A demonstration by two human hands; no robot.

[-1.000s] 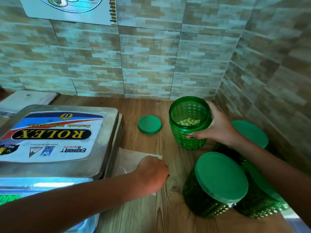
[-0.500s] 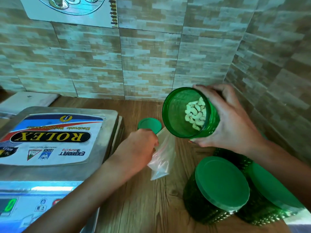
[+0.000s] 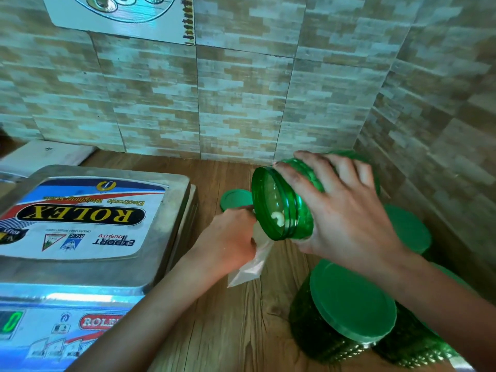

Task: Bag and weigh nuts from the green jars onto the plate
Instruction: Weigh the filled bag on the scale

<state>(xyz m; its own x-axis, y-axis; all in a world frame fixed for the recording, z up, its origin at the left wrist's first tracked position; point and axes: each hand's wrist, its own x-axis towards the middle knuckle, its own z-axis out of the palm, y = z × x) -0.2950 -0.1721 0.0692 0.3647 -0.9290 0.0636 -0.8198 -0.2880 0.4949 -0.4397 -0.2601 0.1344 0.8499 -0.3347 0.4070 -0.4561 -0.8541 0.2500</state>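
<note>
My right hand (image 3: 341,210) grips an open green jar (image 3: 281,205) tipped on its side, mouth facing left. Pale cashew nuts (image 3: 279,218) lie at the jar's lower rim. Just below and left of the mouth, my left hand (image 3: 228,240) pinches a small clear plastic bag (image 3: 249,267), which hangs down toward the wooden counter. The jar's green lid (image 3: 233,198) lies flat on the counter behind my left hand. The scale's steel plate (image 3: 161,264) with a ROLEX sticker sits at the left.
Closed green jars (image 3: 349,310) stand in a cluster at the right front, against the tiled side wall. The scale's display (image 3: 10,322) reads 0. A white slab (image 3: 45,154) lies at the back left. Bare wooden counter (image 3: 228,331) shows between scale and jars.
My right hand lifted the open jar off the counter and tipped it onto its side. My left hand picked the bag up from the counter and raised it to the jar's mouth.
</note>
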